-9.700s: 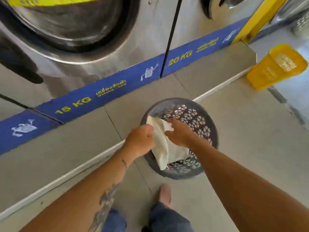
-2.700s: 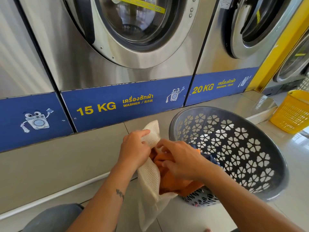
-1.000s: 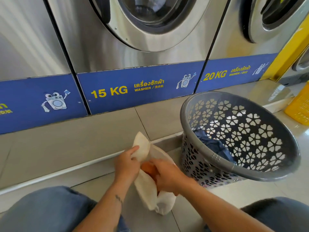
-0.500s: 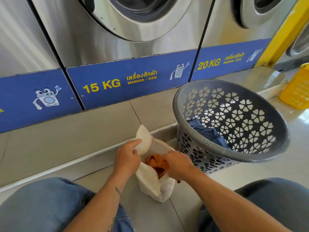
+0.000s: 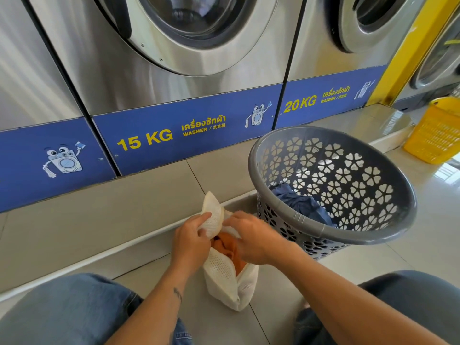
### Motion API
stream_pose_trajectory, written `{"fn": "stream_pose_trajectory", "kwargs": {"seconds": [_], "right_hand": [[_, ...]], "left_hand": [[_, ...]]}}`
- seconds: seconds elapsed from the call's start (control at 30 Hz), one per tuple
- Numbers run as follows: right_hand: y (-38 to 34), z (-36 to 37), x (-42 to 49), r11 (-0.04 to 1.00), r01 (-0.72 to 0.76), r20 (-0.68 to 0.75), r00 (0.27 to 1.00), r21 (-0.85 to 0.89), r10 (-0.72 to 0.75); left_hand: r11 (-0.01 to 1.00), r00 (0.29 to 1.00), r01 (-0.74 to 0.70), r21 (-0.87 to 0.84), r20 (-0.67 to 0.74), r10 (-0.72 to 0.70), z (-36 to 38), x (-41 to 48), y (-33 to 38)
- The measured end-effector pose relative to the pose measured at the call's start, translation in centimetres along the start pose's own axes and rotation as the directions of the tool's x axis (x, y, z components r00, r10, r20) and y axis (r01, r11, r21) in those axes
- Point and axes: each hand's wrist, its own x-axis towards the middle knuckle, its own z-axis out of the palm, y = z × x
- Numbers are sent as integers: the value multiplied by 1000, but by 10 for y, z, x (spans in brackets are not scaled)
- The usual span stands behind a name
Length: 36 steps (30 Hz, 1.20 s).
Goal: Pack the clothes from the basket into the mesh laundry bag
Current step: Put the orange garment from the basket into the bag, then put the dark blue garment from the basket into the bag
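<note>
A white mesh laundry bag (image 5: 224,282) stands on the floor between my knees, its mouth held apart. An orange garment (image 5: 227,247) sits inside it. My left hand (image 5: 190,241) pinches the bag's upper flap at the left of the opening. At the right side of the opening my right hand (image 5: 254,239) has its fingers curled over the far edge, above the orange cloth. To the right stands the grey plastic basket (image 5: 368,235) with flower-shaped holes, tilted toward me, with a blue garment (image 5: 301,204) lying inside.
Steel washing machines (image 5: 174,61) with blue 15 KG and 20 KG labels stand on a raised tiled step (image 5: 99,220) just behind the bag. A yellow basket (image 5: 438,133) sits on the floor at the far right. My jeans-clad knees (image 5: 62,312) flank the bag.
The orange garment went from my right hand down into the bag. My right hand has lifted out of the bag to its far edge. The bag now rests on the floor.
</note>
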Motion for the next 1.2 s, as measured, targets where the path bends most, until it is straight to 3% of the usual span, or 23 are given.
{"fn": "stream_pose_trajectory", "kwargs": {"seconds": [0.13, 0.2, 0.27, 0.33, 0.43, 0.5, 0.6, 0.7, 0.97, 1.07, 1.2], "right_hand": [[-11, -71, -11, 996, 74, -223, 973, 45, -62], [5, -103, -13, 993, 47, -367, 930, 111, -3], [33, -129, -10, 991, -30, -421, 903, 133, 84], [70, -141, 1, 984, -154, -360, 916, 88, 175], [127, -128, 19, 942, -312, -141, 945, -122, 295], [159, -110, 29, 892, -374, 13, 921, -253, 389], [193, -87, 40, 815, -398, 165, 850, -421, 500], [217, -75, 59, 776, -361, 208, 827, -517, 523], [282, -33, 133, 787, -479, 247, 769, -388, 590], [297, -2, 138, 817, -494, 269, 778, -298, 568], [289, 18, 135, 845, -431, 297, 801, -317, 520]], "left_hand": [[1000, 1000, 0, -16, -7, 0, 5, 4, 7], [1000, 1000, -13, -13, 2, 13, 8, 6, 12], [999, 1000, -26, -21, 8, 26, 10, 8, 15], [999, 1000, -26, -21, 12, 26, 14, 11, 18], [999, 1000, -15, -33, -21, 15, 20, 17, 20], [999, 999, -22, -49, -45, 20, 23, 21, 23], [998, 998, -39, -45, -53, 37, 30, 29, 27], [999, 999, -28, -41, -47, 26, 38, 38, 29], [998, 997, 44, -37, -56, -46, 66, 63, 33], [997, 997, 75, -31, -30, -76, 72, 69, 29], [983, 976, 173, 64, 122, -180, 71, 76, 22]]}}
